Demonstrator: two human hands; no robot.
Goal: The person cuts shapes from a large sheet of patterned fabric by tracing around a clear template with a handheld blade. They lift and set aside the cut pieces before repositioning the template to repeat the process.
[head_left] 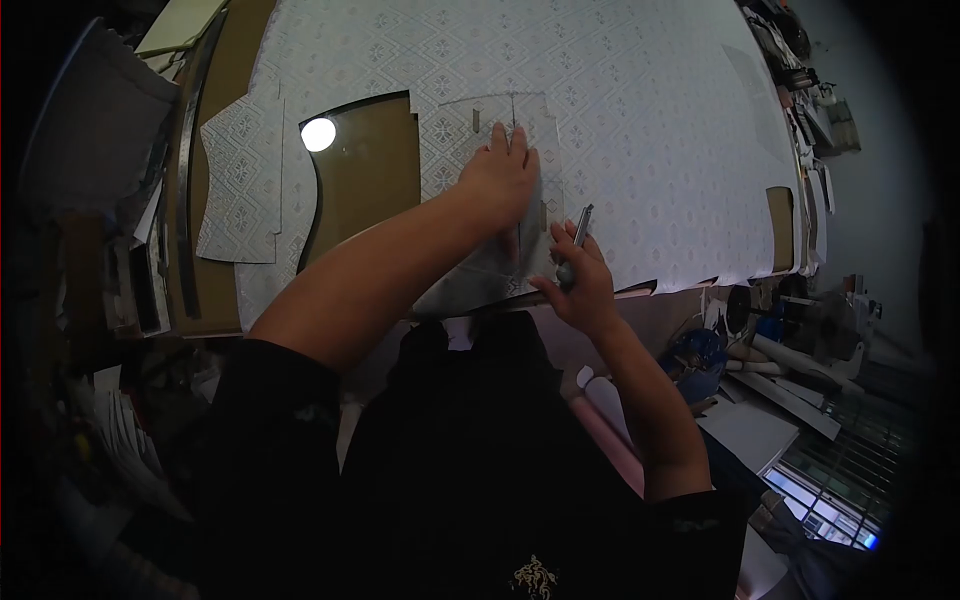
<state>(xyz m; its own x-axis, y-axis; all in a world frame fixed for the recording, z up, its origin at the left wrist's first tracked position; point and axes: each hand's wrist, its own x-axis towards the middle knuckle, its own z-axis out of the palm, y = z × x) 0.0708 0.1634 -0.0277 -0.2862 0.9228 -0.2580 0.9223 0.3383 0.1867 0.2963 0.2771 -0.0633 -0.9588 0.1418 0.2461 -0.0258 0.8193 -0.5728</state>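
My left hand [503, 180] lies with fingers spread on a clear template [460, 125], which rests on the white patterned fabric [640, 110]. Just right of the template's lower part, my right hand [582, 275] holds a silvery pen-like tool [583, 226], its tip pointing up and away from me. Left of the template, a curved piece has been cut out of the fabric, and the brown table surface [365, 170] shows through. A separate cut piece of patterned fabric [240, 185] lies farther left.
A long dark ruler-like strip [200, 150] lies at the table's left side. Grey cloth [100, 130] is at the far left. Papers and small items line the right edge. Below right are a blue object [697, 360] and white boards [750, 432].
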